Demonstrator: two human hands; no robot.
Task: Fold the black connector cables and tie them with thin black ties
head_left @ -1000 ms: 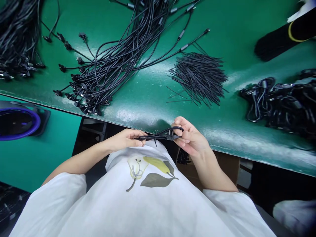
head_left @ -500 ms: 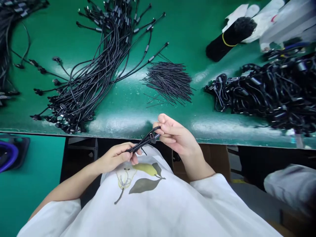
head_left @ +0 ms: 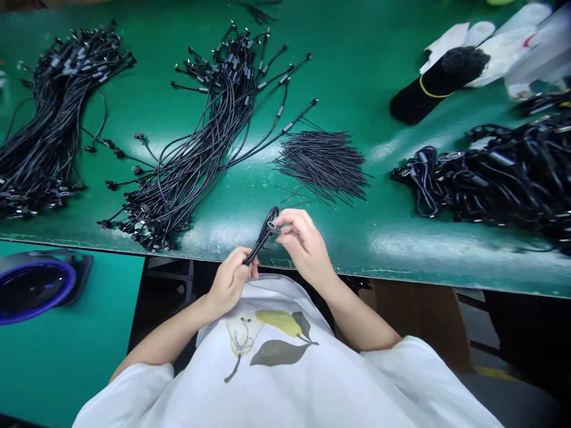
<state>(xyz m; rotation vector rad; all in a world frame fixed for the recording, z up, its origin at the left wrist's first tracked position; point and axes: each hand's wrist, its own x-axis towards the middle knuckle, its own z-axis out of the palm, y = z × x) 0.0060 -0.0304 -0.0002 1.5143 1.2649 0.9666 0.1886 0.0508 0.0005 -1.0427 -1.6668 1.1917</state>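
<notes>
A short doubled length of black cable [head_left: 261, 238] runs up between my hands, with a small metal-tipped connector [head_left: 271, 225] at its top bend. My left hand [head_left: 231, 282] grips the lower end of the cable. My right hand [head_left: 303, 241] pinches the cable near the connector with its fingertips. Both hands are over the front edge of the green workbench [head_left: 357, 249]. Just beyond them lies a loose pile of short black wires [head_left: 323, 167]. A long bundle of black connector cables [head_left: 196, 142] fans out to the left of that pile.
Another cable bundle [head_left: 53, 125] lies at far left, and a tangled heap of black cables [head_left: 491, 172] lies at right. A yellow-banded black bundle [head_left: 437, 86] rests on white gloves [head_left: 473, 47]. Below the bench are a cardboard box [head_left: 414, 315] and a blue-ringed object [head_left: 35, 288].
The cable has turned from a slanting hold to a more upright one, and my hands have drawn closer together. The view has shifted, showing more of the bench.
</notes>
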